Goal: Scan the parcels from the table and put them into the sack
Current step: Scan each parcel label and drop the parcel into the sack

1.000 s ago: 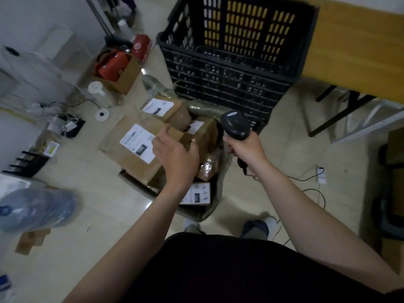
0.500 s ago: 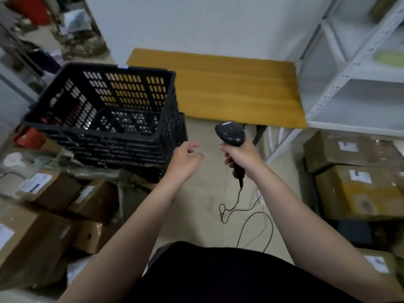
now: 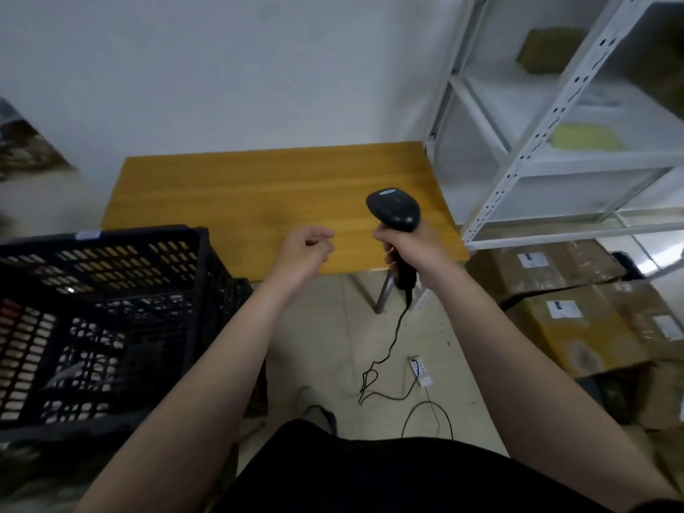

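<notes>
My right hand (image 3: 411,249) grips the handle of a black barcode scanner (image 3: 394,211), held over the front right part of the wooden table (image 3: 240,194). Its cable (image 3: 385,349) trails down to the floor. My left hand (image 3: 305,249) hovers over the table's front edge with loosely curled fingers and holds nothing. No parcel lies on the visible tabletop. Brown cardboard parcels (image 3: 570,320) with white labels are stacked on the floor at the right. The sack is out of view.
A black plastic crate (image 3: 111,309) stands at the left, next to the table. A white metal shelf rack (image 3: 555,142) rises at the right with a few items on it. A power strip (image 3: 420,370) and loose cables lie on the floor between my arms.
My view swung from the sack of parcels on the floor up to the table. My left hand let go of a parcel there and now hangs free; the scanner stayed in my right hand.
</notes>
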